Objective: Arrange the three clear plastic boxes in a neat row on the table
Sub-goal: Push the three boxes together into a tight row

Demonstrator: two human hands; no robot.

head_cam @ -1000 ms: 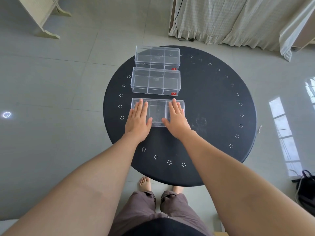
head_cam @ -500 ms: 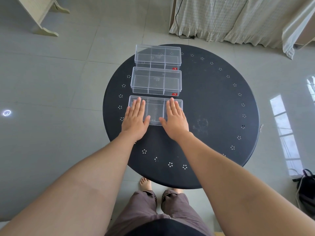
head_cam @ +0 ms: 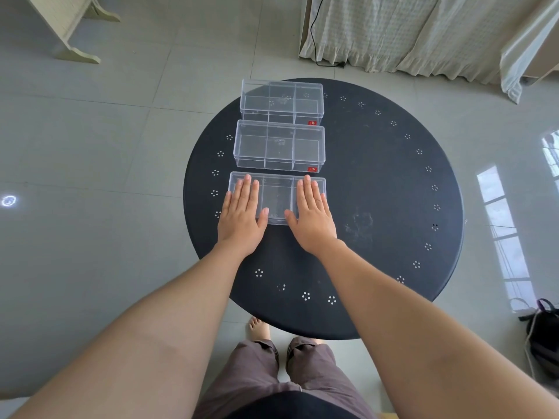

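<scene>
Hands flat on the nearest box (head_cam: 276, 201), the closest of three clear boxes lined up front to back on the round black table (head_cam: 378, 182). Left hand (head_cam: 242, 217) and right hand (head_cam: 313, 217) lie palm-down with fingers straight and together, pressing the lid at its two ends. The box's long axis runs left to right, parallel to the middle box (head_cam: 279, 145) and far box (head_cam: 282, 101). A narrow gap separates the nearest box from the middle one, directly ahead of the fingertips; both hands are equally placed, so closing that gap likely calls for an even forward push, with the row nearly complete
</scene>
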